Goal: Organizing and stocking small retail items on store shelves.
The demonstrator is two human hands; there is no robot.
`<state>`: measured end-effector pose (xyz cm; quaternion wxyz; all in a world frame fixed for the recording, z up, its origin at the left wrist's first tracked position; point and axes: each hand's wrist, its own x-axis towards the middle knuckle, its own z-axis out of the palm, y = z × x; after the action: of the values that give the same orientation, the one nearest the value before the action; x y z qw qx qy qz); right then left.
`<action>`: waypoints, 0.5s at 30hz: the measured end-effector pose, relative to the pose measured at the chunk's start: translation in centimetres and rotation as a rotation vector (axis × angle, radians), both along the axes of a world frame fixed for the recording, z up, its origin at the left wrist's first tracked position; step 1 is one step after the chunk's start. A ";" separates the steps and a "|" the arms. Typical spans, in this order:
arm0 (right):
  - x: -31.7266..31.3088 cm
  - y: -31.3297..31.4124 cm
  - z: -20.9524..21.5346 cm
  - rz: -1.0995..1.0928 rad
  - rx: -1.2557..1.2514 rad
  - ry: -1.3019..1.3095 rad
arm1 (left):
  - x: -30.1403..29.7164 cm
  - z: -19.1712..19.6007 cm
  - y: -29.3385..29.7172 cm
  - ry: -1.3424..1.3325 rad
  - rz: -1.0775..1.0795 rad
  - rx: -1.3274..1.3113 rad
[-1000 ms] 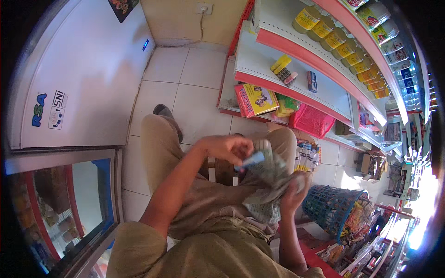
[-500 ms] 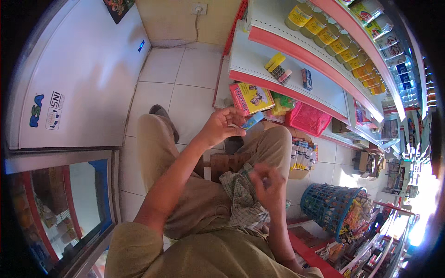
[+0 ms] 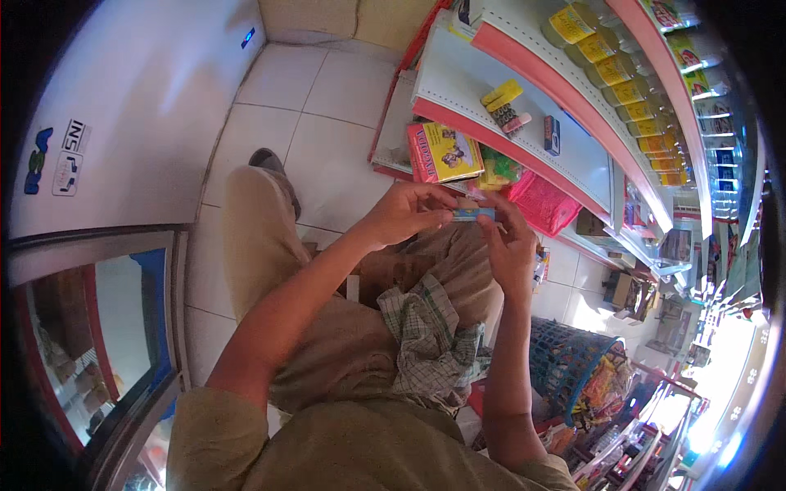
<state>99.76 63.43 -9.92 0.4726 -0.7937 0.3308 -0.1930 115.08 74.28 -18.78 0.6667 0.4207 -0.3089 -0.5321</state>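
My left hand [image 3: 409, 214] is raised above my lap, its thumb and fingers pinching one end of a small light-blue box [image 3: 472, 214]. At the other end, my right hand [image 3: 511, 245] grips the same box between thumb and fingers. The box lies roughly level, partly covered by fingertips. Below my hands, a checked cloth [image 3: 426, 331] is draped over my lap. Just beyond the box, a red and yellow carton [image 3: 444, 153] sits on the lowest shelf beside green and yellow packets [image 3: 498, 170] and a pink basket [image 3: 544, 200].
Above, a white shelf [image 3: 458, 69] with a red edge carries a yellow container [image 3: 502, 94], a pink-capped bottle [image 3: 517, 123] and a small dark box [image 3: 552, 135]. Yellow-labelled bottles [image 3: 610, 69] stand higher. A blue basket of packets [image 3: 565, 364] is at right, a white appliance [image 3: 123, 123] at left.
My right hand has risen from beside the cloth and taken hold of the box's other end. The box has turned level in my left hand. The whole view has shifted slightly.
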 end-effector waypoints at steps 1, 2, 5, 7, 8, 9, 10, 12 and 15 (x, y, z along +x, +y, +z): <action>0.3 -0.3 -0.2 0.006 -0.003 0.011 | -0.1 -0.1 -0.4 0.011 0.006 -0.003; 0.6 -0.5 -0.6 -0.029 0.084 -0.080 | -0.2 -0.2 -0.8 -0.010 0.054 -0.074; 0.9 -2.7 -1.4 -0.057 0.127 -0.111 | 0.3 -0.1 -1.6 0.123 0.047 -0.128; 1.3 -5.0 -1.5 -0.045 0.091 -0.057 | 1.1 -0.5 -2.0 0.273 -0.006 -0.107; 1.9 -6.3 -1.6 -0.069 -0.037 -0.073 | 1.5 -0.9 -2.1 0.223 -0.037 -0.026; 2.5 -7.8 -1.6 -0.091 -0.165 -0.090 | 1.9 -1.2 -2.4 0.172 -0.068 0.055; 3.0 -9.6 -1.6 -0.092 -0.243 -0.071 | 1.9 -1.5 -2.8 0.183 -0.067 0.052; 4.6 -13.2 -1.8 -0.086 -0.341 -0.078 | 1.9 -2.1 -3.3 0.098 -0.087 0.111; 6.8 -16.2 -1.2 -0.029 -0.537 -0.022 | 2.1 -1.9 -3.6 0.056 -0.081 0.119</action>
<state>106.54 47.27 -11.14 0.2461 -0.8835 0.2741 -0.2895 117.14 70.64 -20.65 0.6268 0.4315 -0.2748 -0.5877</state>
